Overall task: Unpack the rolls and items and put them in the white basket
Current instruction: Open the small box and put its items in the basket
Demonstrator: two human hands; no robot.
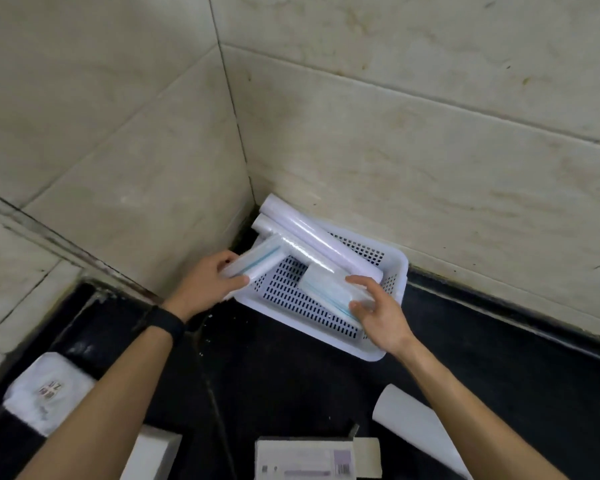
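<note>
Box (305,459) cut off | left hand (208,282) grips blurred pack (253,259) | right hand (378,313) grips second pack (329,289)

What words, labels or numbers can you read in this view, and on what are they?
Nothing is legible.
White package, lower left: dark printed mark, too blurred to read.
Open white box, bottom edge: purple label and barcodes, too small and blurred to read.
Rolls, left pack, right pack, white basket: no text visible.
</note>
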